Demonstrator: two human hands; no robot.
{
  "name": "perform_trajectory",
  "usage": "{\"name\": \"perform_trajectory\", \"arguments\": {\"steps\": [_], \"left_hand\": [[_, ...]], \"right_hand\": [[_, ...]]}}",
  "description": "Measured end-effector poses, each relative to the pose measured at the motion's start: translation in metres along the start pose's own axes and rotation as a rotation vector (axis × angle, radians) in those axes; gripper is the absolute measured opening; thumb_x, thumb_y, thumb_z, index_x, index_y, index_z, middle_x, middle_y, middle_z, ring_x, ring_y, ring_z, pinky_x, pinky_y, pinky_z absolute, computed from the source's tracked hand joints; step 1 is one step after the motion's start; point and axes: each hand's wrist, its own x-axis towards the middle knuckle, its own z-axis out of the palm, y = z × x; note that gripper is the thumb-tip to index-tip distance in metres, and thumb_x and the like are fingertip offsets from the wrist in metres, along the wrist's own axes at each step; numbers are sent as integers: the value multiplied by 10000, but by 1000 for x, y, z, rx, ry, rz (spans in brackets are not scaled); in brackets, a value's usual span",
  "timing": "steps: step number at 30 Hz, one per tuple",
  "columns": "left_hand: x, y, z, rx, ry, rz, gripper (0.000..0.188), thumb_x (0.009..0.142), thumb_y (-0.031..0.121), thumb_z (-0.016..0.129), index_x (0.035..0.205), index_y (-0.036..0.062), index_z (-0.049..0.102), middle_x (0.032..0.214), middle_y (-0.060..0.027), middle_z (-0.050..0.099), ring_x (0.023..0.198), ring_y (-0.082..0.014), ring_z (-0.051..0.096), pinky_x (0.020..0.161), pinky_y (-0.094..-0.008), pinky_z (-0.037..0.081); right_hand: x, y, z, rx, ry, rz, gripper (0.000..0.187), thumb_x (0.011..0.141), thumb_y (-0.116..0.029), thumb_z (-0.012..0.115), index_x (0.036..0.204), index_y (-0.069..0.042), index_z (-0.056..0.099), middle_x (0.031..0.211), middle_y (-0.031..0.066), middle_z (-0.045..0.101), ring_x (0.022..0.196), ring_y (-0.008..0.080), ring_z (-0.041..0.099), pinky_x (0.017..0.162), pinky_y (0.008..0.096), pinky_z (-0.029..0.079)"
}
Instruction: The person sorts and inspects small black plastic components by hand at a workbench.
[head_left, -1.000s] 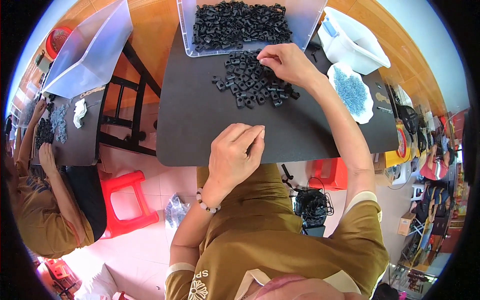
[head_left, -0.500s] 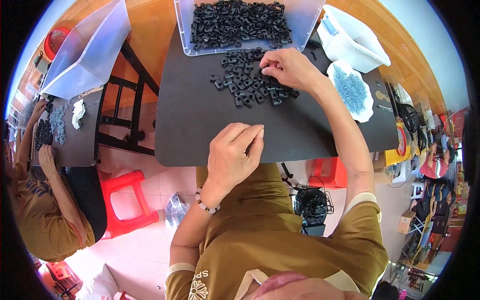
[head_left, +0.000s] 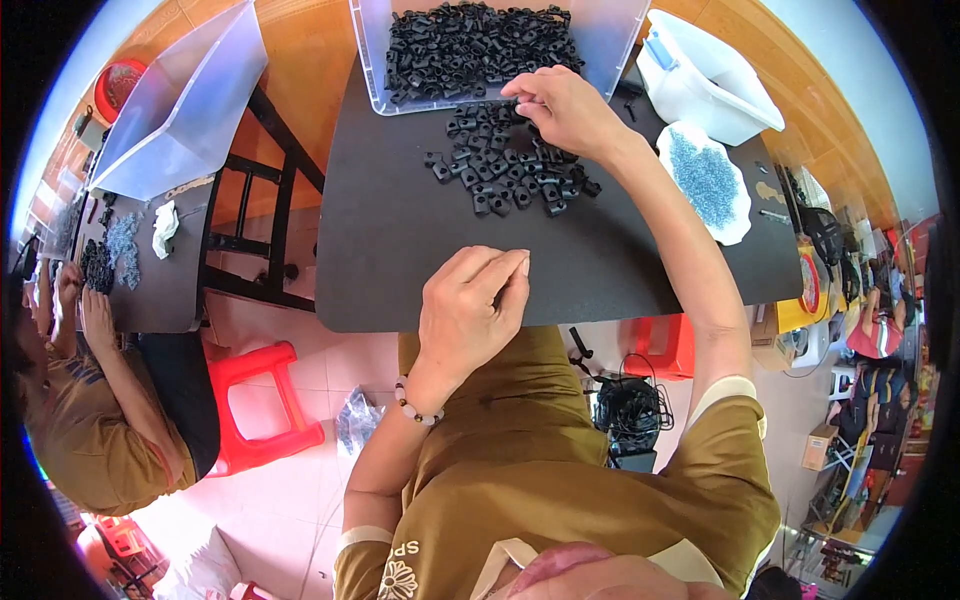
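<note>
My left hand [head_left: 472, 303] is held just above the near part of the dark table [head_left: 400, 235]. Its thumb and fingers are pinched together, and what they hold, if anything, is hidden. My right hand [head_left: 568, 108] reaches over the far side of a loose pile of small black plastic fittings [head_left: 510, 185], close to the front rim of a clear plastic bin [head_left: 470, 100]. Its thumb and index finger look apart, with nothing seen between them. More black fittings [head_left: 470, 45] of the same kind fill the bin.
Right of the pile lies a white tray [head_left: 742, 226] of small bluish metallic pieces, with a white plastic tub [head_left: 700, 100] behind it. At another table on the left, a co-worker's hand [head_left: 97, 318] is beside black parts. A red stool [head_left: 265, 455] stands on the floor.
My right hand has moved up and slightly left, from the pile toward the bin's front rim, and its fingers have spread. My left hand keeps its pinched pose.
</note>
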Motion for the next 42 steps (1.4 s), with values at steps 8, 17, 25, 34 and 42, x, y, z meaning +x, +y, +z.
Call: {"name": "perform_trajectory", "arguments": {"steps": [8, 17, 25, 34, 42], "left_hand": [[1, 1, -3, -6, -27, -13, 97, 867, 18, 740, 959, 13, 771, 854, -108, 726, 736, -236, 691, 654, -324, 546], [2, 2, -7, -94, -4, -76, 107, 863, 32, 748, 967, 20, 769, 830, -84, 710, 699, -198, 673, 642, -315, 551], [8, -4, -13, -580, -25, -440, 259, 1008, 141, 680, 1215, -9, 724, 994, -84, 754, 801, -99, 669, 723, -228, 522], [4, -12, -20, -751, -13, -485, 302, 981, 146, 728, 1210, -50, 712, 1005, -106, 761, 828, -122, 710, 731, -241, 570], [3, -14, -17, -704, -12, -465, 271, 961, 116, 747, 1182, -41, 731, 950, -90, 762, 753, -93, 667, 693, -228, 554]], "right_hand": [[-4, -4, 5, -156, -102, -22, 168, 892, -122, 720, 1056, -88, 724, 916, 82, 672, 994, 306, 603, 880, 413, 496], [-23, -20, -16, 106, 42, -82, 147, 970, -163, 670, 1045, -66, 750, 867, 55, 694, 807, 219, 615, 768, 350, 495], [-71, -93, -38, 991, -169, 190, 207, 1017, -183, 660, 1131, -42, 758, 1049, 24, 733, 985, 91, 629, 911, 267, 495], [-87, -112, -17, 982, -75, 102, 180, 978, -81, 673, 1132, -44, 756, 1094, 80, 712, 1054, 191, 642, 945, 328, 509], [-92, -119, -19, 817, 29, -14, 202, 924, -66, 700, 1107, -88, 783, 966, 70, 751, 948, 219, 655, 912, 367, 502]]}}
